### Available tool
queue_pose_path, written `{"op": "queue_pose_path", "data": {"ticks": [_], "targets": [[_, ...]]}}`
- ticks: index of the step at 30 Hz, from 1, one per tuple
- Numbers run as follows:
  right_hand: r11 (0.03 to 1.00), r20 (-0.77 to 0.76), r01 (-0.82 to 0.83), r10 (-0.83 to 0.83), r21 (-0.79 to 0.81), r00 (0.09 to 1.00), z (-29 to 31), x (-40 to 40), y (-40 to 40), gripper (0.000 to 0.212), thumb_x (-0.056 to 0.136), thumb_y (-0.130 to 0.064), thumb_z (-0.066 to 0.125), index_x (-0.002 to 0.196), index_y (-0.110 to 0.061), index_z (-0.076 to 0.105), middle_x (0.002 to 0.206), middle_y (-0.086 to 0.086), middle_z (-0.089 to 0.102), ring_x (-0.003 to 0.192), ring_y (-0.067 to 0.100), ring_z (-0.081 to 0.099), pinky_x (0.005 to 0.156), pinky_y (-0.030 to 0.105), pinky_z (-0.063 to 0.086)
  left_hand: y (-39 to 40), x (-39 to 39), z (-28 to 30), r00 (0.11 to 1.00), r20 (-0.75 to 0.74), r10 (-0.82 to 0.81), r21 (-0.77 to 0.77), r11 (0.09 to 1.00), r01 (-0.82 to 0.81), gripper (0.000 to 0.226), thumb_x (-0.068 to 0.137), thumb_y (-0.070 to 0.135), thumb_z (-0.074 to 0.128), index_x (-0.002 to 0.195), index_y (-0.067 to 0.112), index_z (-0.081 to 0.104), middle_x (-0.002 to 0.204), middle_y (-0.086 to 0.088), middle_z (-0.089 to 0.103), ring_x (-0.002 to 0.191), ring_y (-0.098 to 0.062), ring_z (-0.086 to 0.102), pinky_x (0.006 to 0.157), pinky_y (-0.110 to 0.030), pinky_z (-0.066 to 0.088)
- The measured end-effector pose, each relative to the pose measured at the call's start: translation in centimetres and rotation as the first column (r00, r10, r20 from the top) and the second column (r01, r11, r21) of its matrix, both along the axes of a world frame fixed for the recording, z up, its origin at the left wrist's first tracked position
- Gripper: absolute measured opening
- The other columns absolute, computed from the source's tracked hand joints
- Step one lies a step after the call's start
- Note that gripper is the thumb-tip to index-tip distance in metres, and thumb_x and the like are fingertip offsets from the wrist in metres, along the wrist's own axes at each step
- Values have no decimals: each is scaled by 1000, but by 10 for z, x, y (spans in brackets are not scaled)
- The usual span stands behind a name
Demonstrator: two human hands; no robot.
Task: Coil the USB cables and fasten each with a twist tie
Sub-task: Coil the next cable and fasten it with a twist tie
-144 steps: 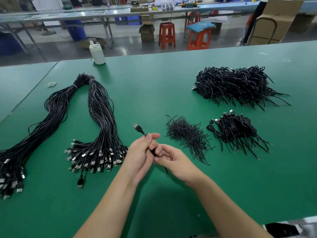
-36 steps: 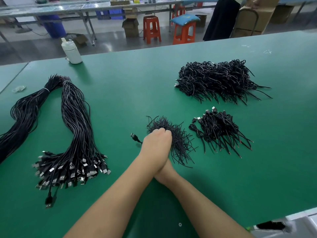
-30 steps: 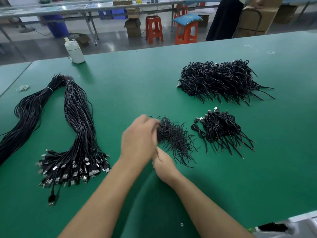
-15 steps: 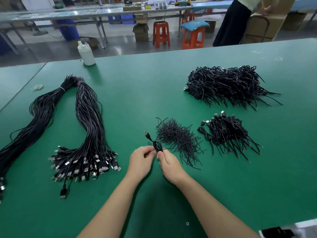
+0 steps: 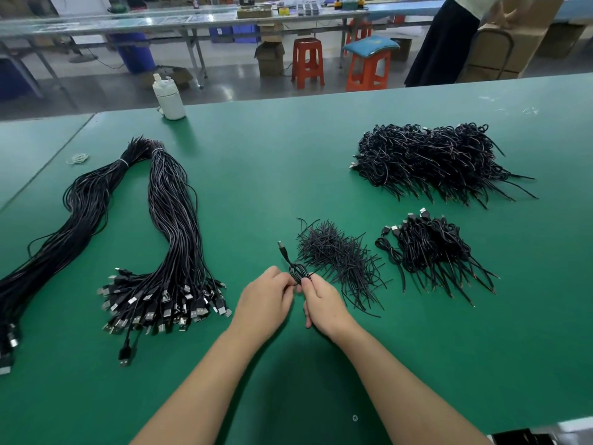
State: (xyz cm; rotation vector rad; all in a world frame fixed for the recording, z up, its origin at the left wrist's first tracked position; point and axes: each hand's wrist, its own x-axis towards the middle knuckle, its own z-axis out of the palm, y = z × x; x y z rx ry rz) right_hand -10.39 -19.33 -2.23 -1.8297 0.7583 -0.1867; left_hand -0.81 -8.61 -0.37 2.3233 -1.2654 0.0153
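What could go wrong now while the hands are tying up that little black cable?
1. The coiled cable is held only at its lower end by the left hand and right hand, so the loops might spring open if either grip loosens.
2. Its free plug end sticks out close to the pile of twist ties and could snag loose ties.
3. Whether a tie is already round the coil cannot be seen, so it may be unfastened.

Both bare forearms extend forward, converging. The left hand (image 5: pixel 264 300) and right hand (image 5: pixel 322 303) meet fingertip to fingertip, each pinching a small coiled black cable (image 5: pixel 297 273).
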Motion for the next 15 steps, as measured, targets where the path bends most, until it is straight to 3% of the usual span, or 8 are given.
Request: {"op": "queue_pose_path", "data": {"ticks": [3, 5, 9, 11, 13, 15], "targets": [[1000, -5, 7, -6, 21, 1000, -2, 2, 0, 32, 102, -34, 34, 76, -22, 49, 62, -2, 48, 43, 14, 46, 45, 27, 41, 3, 0, 7, 889, 430, -158, 1, 985, 175, 11, 83, 15, 64, 73, 14, 63, 73, -2, 56, 69, -24, 55, 55, -35, 47], [997, -4, 15, -15, 73, 1000, -3, 4, 0, 33, 99, -35, 37, 70, -25, 48, 60, 0, 45, 46, 15, 41, 44, 29, 40, 6, 2, 13, 815, 540, -211, -4, 967, 254, 18, 87, 16, 53, 73, 13, 62, 77, -3, 59, 78, -26, 59, 61, -36, 48], [974, 36, -21, 13, 227, 999, -2, 6, -3, 26, 86, -39, 42, 70, -21, 53, 51, -7, 38, 44, 13, 35, 43, 31, 34, 13, 7, 18, 771, 553, -315, 4, 927, 375, 24, 86, 3, 47, 85, 9, 70, 110, -8, 70, 119, -27, 61, 93, -39, 52], [963, 45, -44, 33, 265, 998, -2, 7, -4, 26, 74, -45, 44, 67, -22, 54, 50, -7, 37, 42, 13, 32, 42, 29, 31, 13, 8, 20, 762, 527, -376, 28, 904, 427, 32, 82, 0, 42, 90, 8, 72, 117, -9, 70, 121, -25, 61, 102, -38, 49], [961, 48, -67, 56, 268, 997, -3, 7, -5, 30, 68, -48, 43, 66, -21, 55, 49, -7, 35, 41, 12, 31, 41, 28, 30, 13, 9, 24, 798, 469, -377, 21, 909, 417, 36, 79, 3, 39, 89, 12, 73, 111, -5, 73, 111, -21, 67, 95, -37, 54], [961, 55, -87, 76, 261, 996, -4, 7, -5, 33, 72, -50, 42, 69, -20, 56, 50, -8, 34, 43, 12, 30, 42, 28, 30, 14, 9, 24, 878, 364, -311, -11, 941, 337, 31, 80, 7, 42, 84, 17, 72, 96, 3, 75, 93, -18, 71, 80, -35, 56]]}}
